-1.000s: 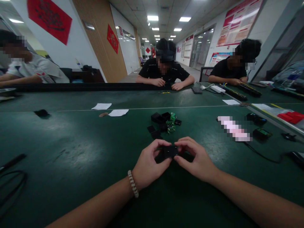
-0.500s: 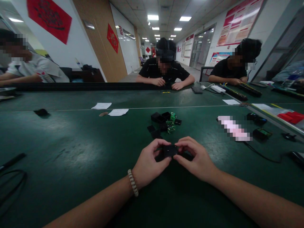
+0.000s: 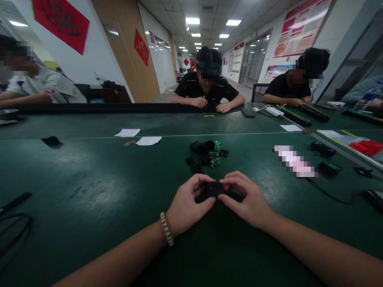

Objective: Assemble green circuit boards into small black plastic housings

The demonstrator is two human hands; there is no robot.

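Between my two hands is a small black plastic case [image 3: 215, 189], rectangular, its broad face towards me. My left hand [image 3: 190, 203], with a beaded bracelet at the wrist, pinches its left side between thumb and fingers. On the right side, the thumb and fingertips of my right hand [image 3: 247, 199] grip the same case. Just beyond my hands lies a pile of black plastic housings [image 3: 199, 147] and green circuit boards [image 3: 215, 160]. Flat black plates [image 3: 196, 168] lie at the pile's near edge. The case's underside is hidden.
White papers [image 3: 149, 140] lie left of the pile on the green table [image 3: 104, 235]. To the right are a blurred pink-white object [image 3: 295, 161], a black device [image 3: 329, 168] and a cable [image 3: 329, 193]. A black cable [image 3: 20, 219] lies far left. Co-workers sit across the table.
Both hands keep their hold on the black case with almost no movement. The case's face seems tilted very slightly differently, with less shine on it.
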